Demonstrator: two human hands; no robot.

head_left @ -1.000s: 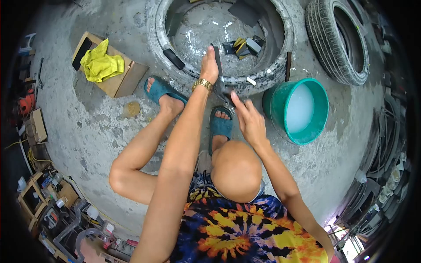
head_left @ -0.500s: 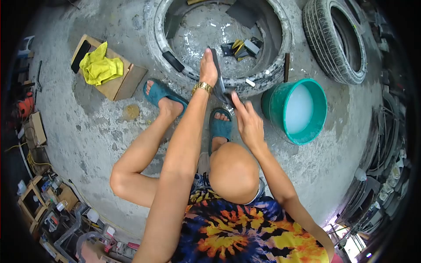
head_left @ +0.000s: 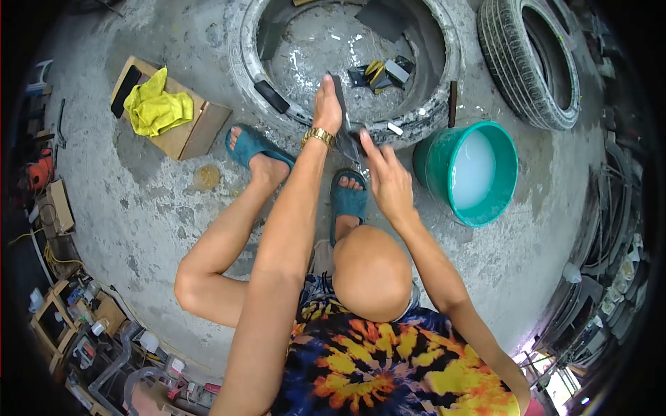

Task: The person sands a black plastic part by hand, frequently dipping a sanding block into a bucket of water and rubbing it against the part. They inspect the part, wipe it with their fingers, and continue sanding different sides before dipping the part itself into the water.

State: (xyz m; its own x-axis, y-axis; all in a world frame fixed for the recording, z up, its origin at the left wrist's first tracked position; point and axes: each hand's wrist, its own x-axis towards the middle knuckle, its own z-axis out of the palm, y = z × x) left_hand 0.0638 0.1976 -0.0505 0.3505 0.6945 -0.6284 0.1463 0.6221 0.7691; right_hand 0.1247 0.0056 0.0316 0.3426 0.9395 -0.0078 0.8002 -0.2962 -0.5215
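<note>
A dark, thin curved piece [head_left: 347, 136] stands on edge in front of the near rim of the tire lying flat [head_left: 243, 69]. Along its left side my left hand [head_left: 328, 107] grips it, palm against the piece, with a gold watch on the wrist. My right hand [head_left: 388, 182] is at the piece's lower right end, its fingers closed on a small dark object [head_left: 362, 142] pressed to the surface; what that object is cannot be made out. Inside the tire lies a pile of black, yellow and grey pieces [head_left: 381, 75].
A green bucket [head_left: 424, 166] of cloudy liquid stands at the right, below an upright tire [head_left: 510, 66]. At the left, a yellow cloth [head_left: 158, 107] lies on a cardboard box [head_left: 208, 128]. A black block [head_left: 271, 97] rests on the tire's rim.
My right hand has moved slightly up and left along the dark piece, with the small dark object. My left hand keeps its hold, nearly unmoved.
</note>
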